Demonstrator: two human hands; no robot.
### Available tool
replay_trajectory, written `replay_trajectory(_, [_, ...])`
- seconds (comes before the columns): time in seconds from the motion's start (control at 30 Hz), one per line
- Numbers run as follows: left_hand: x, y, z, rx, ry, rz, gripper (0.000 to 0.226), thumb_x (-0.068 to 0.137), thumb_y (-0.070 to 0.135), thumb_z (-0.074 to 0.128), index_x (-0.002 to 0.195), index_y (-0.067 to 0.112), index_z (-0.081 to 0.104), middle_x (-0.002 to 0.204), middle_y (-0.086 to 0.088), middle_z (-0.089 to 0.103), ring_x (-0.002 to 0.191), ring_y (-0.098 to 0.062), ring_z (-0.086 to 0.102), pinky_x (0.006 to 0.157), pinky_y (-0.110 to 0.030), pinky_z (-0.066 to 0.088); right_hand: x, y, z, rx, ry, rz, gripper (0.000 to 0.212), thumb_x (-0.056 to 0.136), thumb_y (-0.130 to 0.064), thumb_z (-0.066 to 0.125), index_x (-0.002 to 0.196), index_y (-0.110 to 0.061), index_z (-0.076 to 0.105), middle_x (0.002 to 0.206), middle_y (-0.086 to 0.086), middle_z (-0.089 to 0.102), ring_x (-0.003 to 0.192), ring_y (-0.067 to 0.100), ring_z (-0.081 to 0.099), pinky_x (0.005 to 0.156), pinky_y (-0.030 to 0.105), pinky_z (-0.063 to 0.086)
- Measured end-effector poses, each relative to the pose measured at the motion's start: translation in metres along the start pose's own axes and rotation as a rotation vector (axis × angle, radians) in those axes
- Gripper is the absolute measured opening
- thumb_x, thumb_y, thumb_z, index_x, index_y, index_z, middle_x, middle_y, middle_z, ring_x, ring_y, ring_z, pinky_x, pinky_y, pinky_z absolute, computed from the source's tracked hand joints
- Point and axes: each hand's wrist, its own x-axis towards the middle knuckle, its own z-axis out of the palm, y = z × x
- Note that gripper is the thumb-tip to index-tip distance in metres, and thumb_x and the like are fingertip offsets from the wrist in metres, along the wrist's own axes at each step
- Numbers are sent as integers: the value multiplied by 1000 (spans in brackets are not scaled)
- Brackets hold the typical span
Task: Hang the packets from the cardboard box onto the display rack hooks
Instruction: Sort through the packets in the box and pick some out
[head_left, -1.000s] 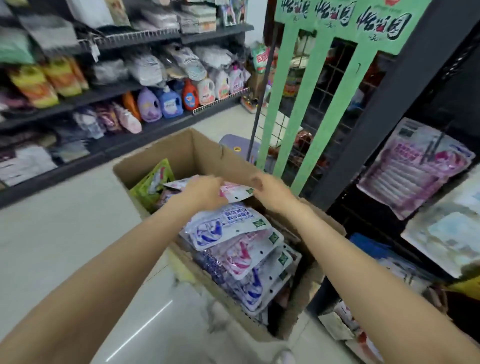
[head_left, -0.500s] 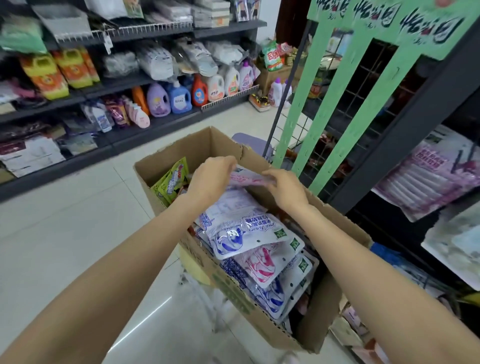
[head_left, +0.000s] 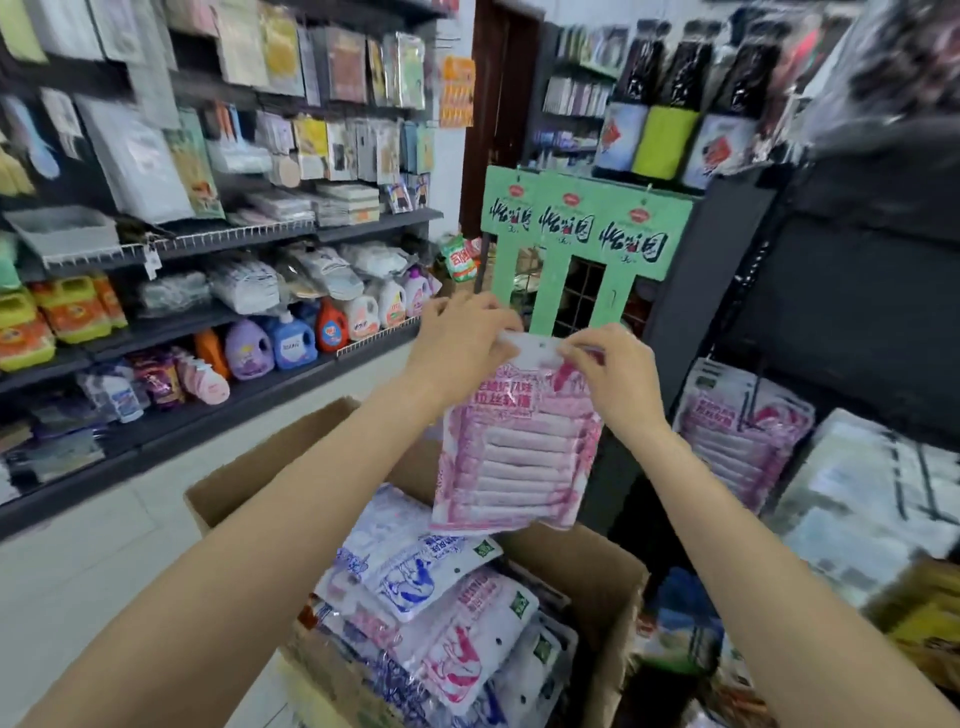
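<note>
grip: your left hand (head_left: 462, 348) and right hand (head_left: 613, 379) each pinch a top corner of the pink-printed clear plastic packet (head_left: 519, 447), probably to keep its hang hole flat and open for a hook.
packet: hangs upright above the brown cardboard box (head_left: 613, 582).
box: piled with blue and pink printed plastic packets (head_left: 431, 587), lying flat.
rack: black display rack (head_left: 727, 291) right of box, same pink packets (head_left: 743, 431) already hung there.

The pink packet (head_left: 514, 447) I hold up carries red Chinese print near its top, too blurred for me to read. The green sign (head_left: 587, 228) ahead repeats one black brush-lettered logo three times, each under a small red oval badge; I make out 怡 and 园 at best. The detergent bottles' (head_left: 291, 340) labels stay illegible.
</note>
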Motion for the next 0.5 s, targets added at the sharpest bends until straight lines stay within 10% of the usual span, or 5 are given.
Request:
replay_trajectory(0.13, [27,55,7,-126,65,82,17,96,23,49,107,21,62,94,2,65,100,-21,56,96,-36,31,-1,22,-51,-43,99,39,17,91,-23,61,92,-13,74,91,7,62,85,19,57,79,33,45])
replay_trajectory(0.5, [83,158,94,-181,-113,187,17,95,19,50,104,23,64,101,-4,68,106,-27,53,89,-38,39,-24,137,-113,-51,135,224,17,91,-22,61,87,-13,74,83,-6,67,83,8,57,66,18,30])
